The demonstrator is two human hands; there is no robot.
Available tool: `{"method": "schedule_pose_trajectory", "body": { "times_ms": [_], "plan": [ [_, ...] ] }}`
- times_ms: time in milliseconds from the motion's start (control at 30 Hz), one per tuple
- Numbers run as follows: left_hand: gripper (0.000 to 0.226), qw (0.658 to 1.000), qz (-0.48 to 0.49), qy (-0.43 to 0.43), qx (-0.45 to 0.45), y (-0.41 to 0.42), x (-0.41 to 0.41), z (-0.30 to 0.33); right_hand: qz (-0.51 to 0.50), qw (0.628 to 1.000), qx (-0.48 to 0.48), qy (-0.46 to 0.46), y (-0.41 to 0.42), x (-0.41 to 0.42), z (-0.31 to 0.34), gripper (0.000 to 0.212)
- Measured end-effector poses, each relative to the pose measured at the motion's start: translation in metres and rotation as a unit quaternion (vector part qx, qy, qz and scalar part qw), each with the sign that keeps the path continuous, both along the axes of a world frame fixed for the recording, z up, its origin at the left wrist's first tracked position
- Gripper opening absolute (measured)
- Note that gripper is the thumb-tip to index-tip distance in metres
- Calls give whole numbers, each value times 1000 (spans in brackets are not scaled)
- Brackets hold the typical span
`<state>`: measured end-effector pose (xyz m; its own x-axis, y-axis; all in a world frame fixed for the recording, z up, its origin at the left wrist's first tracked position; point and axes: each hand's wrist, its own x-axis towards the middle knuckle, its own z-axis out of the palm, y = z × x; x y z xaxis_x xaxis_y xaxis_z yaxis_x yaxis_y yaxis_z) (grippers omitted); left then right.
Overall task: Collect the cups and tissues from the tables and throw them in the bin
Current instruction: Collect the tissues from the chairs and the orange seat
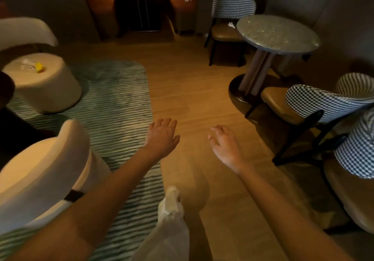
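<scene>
Nearest the camera, both arms were stretched out over the wooden floor [194, 90]. The left hand [162, 137] was held flat with its fingers spread and relaxed, and nothing was gripped in it. The right hand [223, 144] was likewise empty, its fingers loosely bent. No cup or tissue was being carried, so the moment was judged to fall between pick-ups.

Further off to the left, on the striped rug [117, 99], a clear plastic cup [27, 65] and a small yellow item [39, 67] were seen lying on the round cream table [46, 90]; that table had not yet been cleared. What the yellow item was could not be told.

To the right, the round stone-topped table [277, 34] showed nothing that could be made out on its top. A crumpled tissue [231, 25] was left on the seat of the far checked chair [232, 6] behind it. At the far wall another white scrap [188, 0], possibly a tissue, was seen. No bin was in view, so most of the collecting and all further disposal were judged outstanding.
</scene>
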<state>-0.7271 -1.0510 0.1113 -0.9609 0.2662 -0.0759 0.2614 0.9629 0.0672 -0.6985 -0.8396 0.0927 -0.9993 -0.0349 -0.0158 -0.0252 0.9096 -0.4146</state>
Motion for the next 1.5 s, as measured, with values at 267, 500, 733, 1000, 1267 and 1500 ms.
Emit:
{"method": "schedule_pose_trajectory", "body": {
  "times_ms": [267,500,733,1000,1267,1500],
  "plan": [
    [51,999,35,35,-1,20,-223,8,-7,1000,21,20,23,-227,23,42],
    [48,1000,-4,26,2,50,-370,-6,-37,999,1,26,51,-360,7,40],
    [49,999,-19,22,19,93,-535,-27,-43,999,11,27,105,-524,-13,38],
    [45,999,14,37,24,145,-725,-12,-14,999,7,42,158,-733,4,38],
    [49,998,45,19,36,158,-885,-26,24,999,22,4,166,-897,-25,39],
    [50,998,18,27,52,158,-1071,-24,-1,999,33,28,171,-1075,-21,40]
  ]
}}
